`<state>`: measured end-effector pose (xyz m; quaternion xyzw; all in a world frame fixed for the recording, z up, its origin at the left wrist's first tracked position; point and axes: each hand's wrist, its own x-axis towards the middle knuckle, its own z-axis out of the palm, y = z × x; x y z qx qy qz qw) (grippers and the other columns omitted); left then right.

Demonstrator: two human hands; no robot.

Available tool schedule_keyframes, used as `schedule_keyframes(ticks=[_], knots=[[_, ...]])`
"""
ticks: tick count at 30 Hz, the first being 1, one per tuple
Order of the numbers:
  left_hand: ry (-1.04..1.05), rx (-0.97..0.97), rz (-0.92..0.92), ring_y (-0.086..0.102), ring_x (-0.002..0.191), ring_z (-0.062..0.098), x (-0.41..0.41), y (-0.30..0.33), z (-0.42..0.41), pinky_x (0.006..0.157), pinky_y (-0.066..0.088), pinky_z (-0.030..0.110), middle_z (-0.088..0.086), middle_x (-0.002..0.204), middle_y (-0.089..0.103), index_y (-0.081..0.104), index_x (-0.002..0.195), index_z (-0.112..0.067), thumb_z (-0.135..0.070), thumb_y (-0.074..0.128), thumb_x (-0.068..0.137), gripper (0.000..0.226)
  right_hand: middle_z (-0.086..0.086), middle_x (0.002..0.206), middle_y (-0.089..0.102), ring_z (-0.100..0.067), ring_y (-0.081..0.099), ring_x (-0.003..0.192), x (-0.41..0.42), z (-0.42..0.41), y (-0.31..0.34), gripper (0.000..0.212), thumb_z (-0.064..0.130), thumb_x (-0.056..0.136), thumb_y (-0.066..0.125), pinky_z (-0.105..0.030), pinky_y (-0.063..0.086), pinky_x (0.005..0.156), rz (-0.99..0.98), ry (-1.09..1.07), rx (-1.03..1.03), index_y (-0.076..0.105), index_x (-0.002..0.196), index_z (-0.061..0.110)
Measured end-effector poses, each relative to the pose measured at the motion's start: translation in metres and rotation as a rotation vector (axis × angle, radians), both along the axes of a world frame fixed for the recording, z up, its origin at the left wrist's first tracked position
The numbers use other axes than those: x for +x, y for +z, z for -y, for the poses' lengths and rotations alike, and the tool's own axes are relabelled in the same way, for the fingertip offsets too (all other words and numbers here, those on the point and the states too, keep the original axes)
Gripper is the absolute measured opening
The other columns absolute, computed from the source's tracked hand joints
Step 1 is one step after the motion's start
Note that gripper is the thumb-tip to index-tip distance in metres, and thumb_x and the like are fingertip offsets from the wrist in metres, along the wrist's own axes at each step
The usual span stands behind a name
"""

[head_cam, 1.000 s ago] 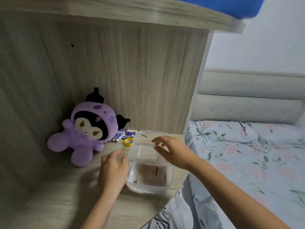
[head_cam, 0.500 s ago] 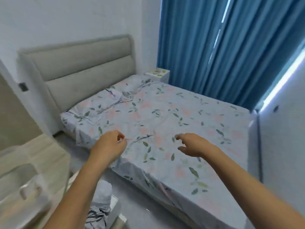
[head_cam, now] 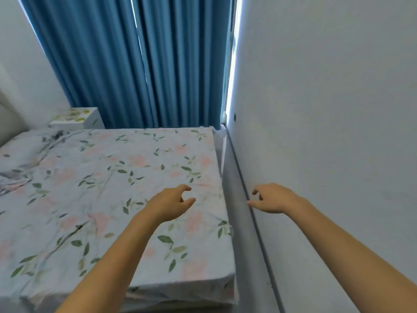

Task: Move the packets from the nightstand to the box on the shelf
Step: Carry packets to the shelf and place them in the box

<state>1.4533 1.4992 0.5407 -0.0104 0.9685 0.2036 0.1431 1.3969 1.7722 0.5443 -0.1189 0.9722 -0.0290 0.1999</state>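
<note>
**Both hands empty over the bed, nightstand far across the room**

The left hand (head_cam: 169, 203) is held out in front over the near right part of the bed (head_cam: 94, 199), its fingers loosely curled and its thumb a little apart from them, with nothing between them; the right hand (head_cam: 272, 198) is stretched forward at about the same height, near the white wall (head_cam: 327, 109) on the right, its fingers also loosely bent and holding nothing; the two hands are well apart from each other, and neither touches the sheet or the wall as far as the view shows.

The bed carries a pale sheet printed with pink flowers and green leaves, rumpled toward the left edge; a narrow grey strip of floor (head_cam: 239, 222) runs between the bed's right side and the wall.

The white nightstand (head_cam: 77, 119) stands at the far left, just beyond the head end of the bed and in front of the blue curtain (head_cam: 140, 64); on its top lie several small yellow-green packets (head_cam: 72, 115), too blurred and small to count; they sit well away from both hands.

A bright line of daylight shows at the curtain's right edge, where it meets the wall.
</note>
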Motion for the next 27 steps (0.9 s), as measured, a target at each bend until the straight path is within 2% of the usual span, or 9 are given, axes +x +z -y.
schedule_keyframes(ticks=[4,11,22,27], knots=[[-0.072,-0.002,0.001,0.058,0.112,0.023,-0.079,-0.003,-0.088,0.093,0.049,0.037,0.004,0.127,0.061,0.039,0.142,-0.027,-0.050,0.039,0.098,0.050,-0.004,0.133,0.058,-0.024,0.055,0.119,-0.052,-0.075,0.004,0.055,0.051,0.094,0.049,-0.039,0.048,0.096,-0.016,-0.006,-0.014,0.042,0.142,0.025],[-0.089,-0.010,0.030,0.060,0.107,0.019,-0.172,-0.022,-0.168,0.089,0.048,0.029,0.001,0.123,0.063,0.042,0.140,-0.024,-0.046,0.046,0.097,0.049,-0.005,0.132,0.057,-0.024,0.056,0.118,-0.142,-0.148,0.000,0.053,0.049,0.093,0.050,-0.040,0.048,0.097,0.023,-0.026,-0.009,0.042,0.141,0.026],[-0.077,-0.006,0.058,0.061,0.107,0.020,-0.323,-0.037,-0.184,0.089,0.048,0.029,0.003,0.124,0.063,0.043,0.139,-0.023,-0.045,0.050,0.096,0.049,-0.003,0.128,0.059,-0.022,0.058,0.113,-0.289,-0.166,-0.019,0.049,0.046,0.091,0.056,-0.038,0.051,0.096,0.059,-0.023,-0.087,0.049,0.136,0.029],[-0.089,-0.008,0.058,0.058,0.098,0.015,-0.420,-0.050,-0.183,0.089,0.049,0.027,0.001,0.122,0.063,0.045,0.137,-0.025,-0.044,0.048,0.097,0.045,-0.003,0.134,0.056,-0.023,0.056,0.117,-0.391,-0.146,-0.023,0.049,0.043,0.092,0.055,-0.038,0.049,0.098,0.072,0.036,-0.073,0.049,0.138,0.025]])
